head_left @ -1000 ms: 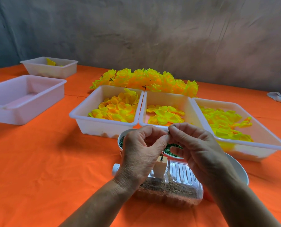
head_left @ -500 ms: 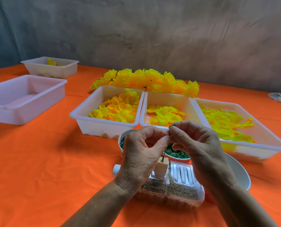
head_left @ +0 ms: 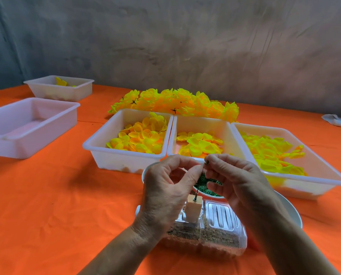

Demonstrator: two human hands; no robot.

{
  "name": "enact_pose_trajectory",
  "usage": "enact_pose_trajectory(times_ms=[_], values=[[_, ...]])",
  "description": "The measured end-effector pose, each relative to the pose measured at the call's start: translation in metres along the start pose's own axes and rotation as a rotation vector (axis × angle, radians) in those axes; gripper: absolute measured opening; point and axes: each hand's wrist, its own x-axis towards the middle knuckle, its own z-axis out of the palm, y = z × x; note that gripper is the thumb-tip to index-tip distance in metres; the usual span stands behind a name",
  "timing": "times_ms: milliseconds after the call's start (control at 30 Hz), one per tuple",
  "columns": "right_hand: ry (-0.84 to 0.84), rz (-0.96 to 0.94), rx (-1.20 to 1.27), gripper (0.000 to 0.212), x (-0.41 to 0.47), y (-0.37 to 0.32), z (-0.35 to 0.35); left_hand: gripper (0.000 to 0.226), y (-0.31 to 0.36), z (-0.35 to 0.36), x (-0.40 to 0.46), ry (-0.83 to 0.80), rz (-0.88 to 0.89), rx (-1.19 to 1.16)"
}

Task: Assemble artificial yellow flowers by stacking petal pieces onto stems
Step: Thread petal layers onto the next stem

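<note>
Change: almost none; both hands stay together at the stem (head_left: 197, 187) top.
Left grip (head_left: 165, 187): pinches stem.
Right grip (head_left: 233, 179): pinches small green piece (head_left: 206, 162).
Meaning: no petal stacked yet.

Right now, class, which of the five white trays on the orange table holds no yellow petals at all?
The large tray at the far left, nearest the table's left edge. Its floor shows bare, while the other four each hold yellow pieces.
</note>
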Motion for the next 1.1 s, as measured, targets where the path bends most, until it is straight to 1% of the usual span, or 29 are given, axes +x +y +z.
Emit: enact_pose_trajectory(times_ms=[33, 100, 200, 233, 267, 367, 433, 500, 600, 700, 800, 933, 967, 1067, 1100], values=[[0.006, 0.012, -0.002, 0.020, 0.002, -0.002, -0.001, 0.003, 0.000, -0.001, 0.004, 0.016, 0.053, 0.049], [-0.027, 0.030, -0.018, 0.022, 0.004, -0.006, -0.003, 0.004, 0.001, -0.007, 0.010, -0.015, 0.100, 0.116], [-0.068, 0.066, -0.023, 0.017, 0.008, -0.011, -0.005, 0.004, 0.007, -0.011, 0.021, -0.091, 0.125, 0.196], [-0.089, 0.077, -0.013, 0.015, 0.009, -0.013, -0.005, 0.009, 0.010, -0.012, 0.022, -0.109, 0.128, 0.220], [-0.107, 0.084, -0.009, 0.015, 0.010, -0.014, -0.004, 0.017, 0.012, -0.013, 0.024, -0.121, 0.117, 0.237], [-0.138, 0.074, -0.036, 0.018, 0.013, -0.017, -0.005, 0.034, 0.017, -0.014, 0.034, -0.166, 0.004, 0.222], [-0.129, 0.055, -0.045, 0.018, 0.013, -0.020, -0.005, 0.039, 0.021, -0.014, 0.040, -0.225, -0.080, 0.161], [-0.102, 0.038, -0.053, 0.022, 0.013, -0.023, -0.005, 0.041, 0.024, -0.016, 0.044, -0.282, -0.145, 0.112], [-0.093, 0.008, -0.067, 0.024, 0.013, -0.025, -0.005, 0.039, 0.025, -0.018, 0.048, -0.332, -0.187, 0.091], [-0.092, -0.022, -0.085, 0.020, 0.012, -0.025, -0.004, 0.037, 0.023, -0.018, 0.048, -0.309, -0.209, 0.063], [-0.084, -0.032, -0.085, 0.013, 0.010, -0.022, -0.003, 0.028, 0.021, -0.016, 0.047, -0.294, -0.217, 0.055], [-0.078, -0.048, -0.072, 0.005, 0.008, -0.018, -0.006, 0.021, 0.020, -0.014, 0.047, -0.268, -0.310, -0.001], [-0.067, -0.059, -0.072, 0.004, 0.008, -0.018, -0.005, 0.021, 0.021, -0.014, 0.046, -0.267, -0.330, -0.012], [-0.018, -0.091, -0.089, 0.011, 0.004, -0.016, -0.006, 0.022, 0.021, -0.013, 0.046, -0.234, -0.389, -0.042], [-0.001, -0.116, -0.117, 0.009, 0.003, -0.015, -0.007, 0.021, 0.020, -0.013, 0.047, -0.213, -0.415, -0.058]])
